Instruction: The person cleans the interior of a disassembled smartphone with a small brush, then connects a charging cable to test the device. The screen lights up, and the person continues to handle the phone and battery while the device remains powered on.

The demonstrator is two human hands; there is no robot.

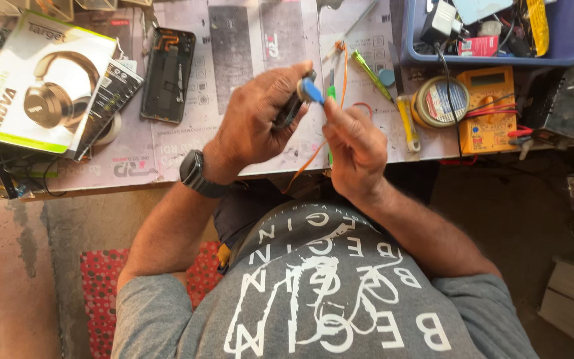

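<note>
We've got both hands up over the near edge of the workbench point(247, 166), around the middle of the frame. The left hand point(255, 114) is clenched around a small dark handheld device point(289, 108), and the right hand point(352, 145) pinches a little blue plastic piece point(311, 90) right against the device's top end. A thin orange wire point(344, 73) trails from the upper middle down between the hands and over the bench edge. There's some open bench between the hands and the opened black phone shell point(168, 74) in the upper left-centre. Further left a white and green headphone box point(38, 80) hangs over the edge. On the right it's cramped: a yellow multimeter point(489, 110), a round roll of tape point(438, 101), a yellow-handled tool point(407, 123) and a blue plastic bin point(566, 40) full of chargers. The surface is a worn printed grey mat, the floor below is bare concrete, with a red patterned cushion point(104, 286) at lower left. We can't really tell what the dark device is, since the fingers hide most of it.
</note>
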